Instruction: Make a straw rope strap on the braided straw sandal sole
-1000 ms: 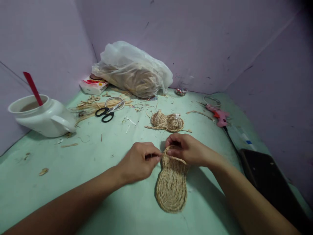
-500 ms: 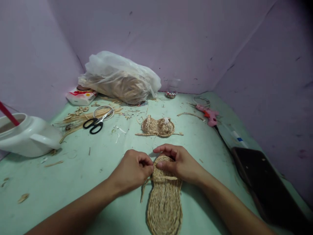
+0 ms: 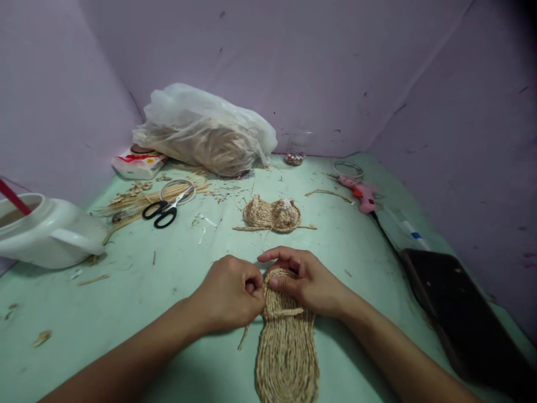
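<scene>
A woven straw slipper sole (image 3: pixel 287 350) lies lengthwise in front of me, its far end between my hands. A braided straw cord (image 3: pixel 285 313) crosses its upper part, and a loose end hangs out on the left. At the sole's left edge, my left hand (image 3: pixel 232 294) is closed, its fingertips pinched on what looks like the cord; the pinch itself is mostly hidden. My right hand (image 3: pixel 308 280) grips the sole's upper right side, thumb on top and fingers curved over the far edge. Beyond my hands sits a smaller woven straw piece (image 3: pixel 272 214) with white beads.
Black-handled scissors (image 3: pixel 165 210) lie on straw strips at left, near a white pot (image 3: pixel 54 235). Behind are a plastic bag of fibre (image 3: pixel 210 134) and a cup of beads (image 3: pixel 296 154). A pink glue gun (image 3: pixel 363 196) and black phone (image 3: pixel 457 313) lie right.
My left hand has turned slightly, its fingers curling tighter at the sole's edge. The sole has shifted a little to the right under my right hand, which keeps its grip.
</scene>
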`<state>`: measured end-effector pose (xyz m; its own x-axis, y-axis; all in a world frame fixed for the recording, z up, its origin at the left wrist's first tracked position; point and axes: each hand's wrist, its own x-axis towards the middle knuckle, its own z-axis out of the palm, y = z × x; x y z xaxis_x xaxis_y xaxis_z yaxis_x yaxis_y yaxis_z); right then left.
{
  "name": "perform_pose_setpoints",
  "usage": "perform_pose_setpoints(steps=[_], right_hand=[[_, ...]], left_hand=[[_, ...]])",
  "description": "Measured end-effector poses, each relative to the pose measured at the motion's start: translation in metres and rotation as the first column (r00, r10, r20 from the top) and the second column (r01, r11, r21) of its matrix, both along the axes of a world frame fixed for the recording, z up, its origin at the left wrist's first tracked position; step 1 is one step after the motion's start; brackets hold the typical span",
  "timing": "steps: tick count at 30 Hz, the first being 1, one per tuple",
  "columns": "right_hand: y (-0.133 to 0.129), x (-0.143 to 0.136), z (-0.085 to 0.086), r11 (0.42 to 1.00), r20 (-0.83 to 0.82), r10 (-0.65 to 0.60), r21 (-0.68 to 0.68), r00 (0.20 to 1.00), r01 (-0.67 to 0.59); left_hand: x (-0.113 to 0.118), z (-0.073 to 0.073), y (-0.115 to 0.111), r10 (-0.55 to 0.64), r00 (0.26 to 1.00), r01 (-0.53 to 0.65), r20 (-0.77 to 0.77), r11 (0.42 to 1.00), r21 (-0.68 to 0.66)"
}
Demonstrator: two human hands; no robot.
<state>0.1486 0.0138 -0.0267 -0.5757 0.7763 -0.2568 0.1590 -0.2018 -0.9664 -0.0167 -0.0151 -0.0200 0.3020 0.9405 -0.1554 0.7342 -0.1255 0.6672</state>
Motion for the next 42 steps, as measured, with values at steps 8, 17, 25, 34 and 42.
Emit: perform_pose_setpoints(steps=[8, 17, 25, 34, 42], right_hand=[[-0.0002, 0.0036, 0.0042, 0.998, -0.002, 0.069, 0.004, 0.998, -0.069], [-0.0020, 0.0031, -0.0013, 0.988, 0.076, 0.066, 0.135, 0.995, -0.076], [-0.0011, 0.0006, 0.0006, 0.980, 0.079, 0.114, 0.155, 0.990, -0.125], [-0.0002, 0.0039, -0.0021, 0.973, -0.001, 0.179, 0.149, 0.984, -0.177], [-0.0007, 0.0034, -0.0003, 0.978, -0.065, 0.196, 0.085, 0.978, -0.191]], left_hand=[[-0.0024, 0.0032, 0.0005, -0.106, 0.993, 0.106, 0.043, 0.994, 0.004], [-0.0043, 0.0041, -0.0003, -0.068, 0.997, 0.070, 0.046, 0.996, -0.056], [0.0013, 0.0018, -0.0024, -0.075, 0.997, 0.074, 0.026, 0.996, 0.040], [0.0050, 0.0012, -0.0015, -0.057, 0.995, 0.059, 0.083, 0.998, -0.026], [0.0022, 0.0000, -0.0001, -0.055, 0.988, 0.067, 0.144, 0.995, -0.077]])
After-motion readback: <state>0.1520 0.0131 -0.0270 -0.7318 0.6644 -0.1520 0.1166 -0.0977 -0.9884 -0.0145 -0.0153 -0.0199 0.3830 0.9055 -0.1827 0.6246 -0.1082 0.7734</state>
